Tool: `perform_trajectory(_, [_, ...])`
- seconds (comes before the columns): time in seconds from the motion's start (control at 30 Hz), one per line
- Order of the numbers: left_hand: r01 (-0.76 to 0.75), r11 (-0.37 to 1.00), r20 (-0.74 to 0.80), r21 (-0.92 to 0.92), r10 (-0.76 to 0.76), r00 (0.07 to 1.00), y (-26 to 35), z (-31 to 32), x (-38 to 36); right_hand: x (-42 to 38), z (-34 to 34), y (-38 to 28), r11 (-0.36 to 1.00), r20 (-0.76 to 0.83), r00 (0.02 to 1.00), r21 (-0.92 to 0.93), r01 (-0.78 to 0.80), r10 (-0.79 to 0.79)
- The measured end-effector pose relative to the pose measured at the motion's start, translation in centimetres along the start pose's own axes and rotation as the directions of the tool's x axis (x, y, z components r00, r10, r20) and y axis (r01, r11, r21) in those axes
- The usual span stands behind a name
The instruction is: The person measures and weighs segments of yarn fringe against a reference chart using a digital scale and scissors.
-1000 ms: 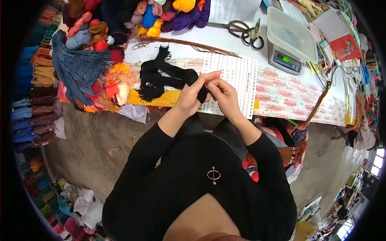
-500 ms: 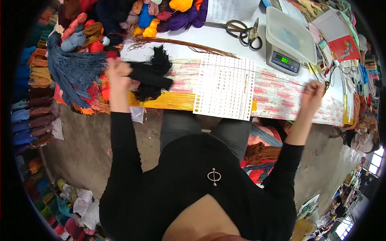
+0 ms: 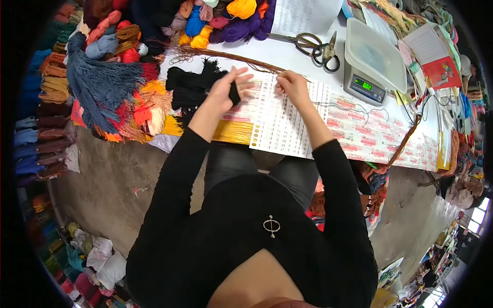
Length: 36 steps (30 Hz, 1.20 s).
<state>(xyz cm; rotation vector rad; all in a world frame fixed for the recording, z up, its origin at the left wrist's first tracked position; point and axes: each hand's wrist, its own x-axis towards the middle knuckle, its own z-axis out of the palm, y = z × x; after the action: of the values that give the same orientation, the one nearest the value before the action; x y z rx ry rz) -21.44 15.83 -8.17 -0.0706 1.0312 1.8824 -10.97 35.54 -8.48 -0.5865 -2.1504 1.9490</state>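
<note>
My left hand [image 3: 222, 93] is raised over the table's near edge, with a smooth dark bundle of black yarn [image 3: 234, 94] against its palm. Its upper fingers are stretched and slightly blurred. Skeins of black yarn [image 3: 191, 79] with frayed ends lie just left of it. My right hand [image 3: 294, 88] is closed in a pinch above a white card [image 3: 285, 123] with rows of holes and printed marks. A thin dark thread [image 3: 354, 107] lies in loose curves to its right; where it enters the fingers is hidden.
Shears [image 3: 310, 46] and snips [image 3: 328, 54] lie behind the card. A digital scale [image 3: 365, 88] with a tray stands at right. Brown strands [image 3: 241, 59] stretch across the back, and blue-grey yarn [image 3: 97, 77] is heaped at left among coloured skeins.
Both hands, wide apart earlier with a thread stretched between them, have come together over the card. My left hand moved right, my right hand left, and the thread now lies slack.
</note>
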Motion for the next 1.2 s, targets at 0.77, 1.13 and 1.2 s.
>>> perform_trajectory(0.77, [-0.067,0.741,-0.159,0.668,0.230,0.960,-2.3,1.7,6.6,2.6,1.9,2.5,0.928,-0.111,0.968,-0.279,-0.246,0.223])
perform_trajectory(1.13, [0.061,0.893,-0.179,0.446,0.022,0.984,2.3,1.7,2.1,2.3,2.4,2.0,0.919,-0.141,0.963,-0.293,-0.264,0.231])
perform_trajectory(1.2, [0.107,0.846,-0.199,0.522,-0.001,0.980,0.2,1.9,2.5,2.2,2.4,1.9,0.944,-0.159,0.964,-0.221,-0.244,0.212])
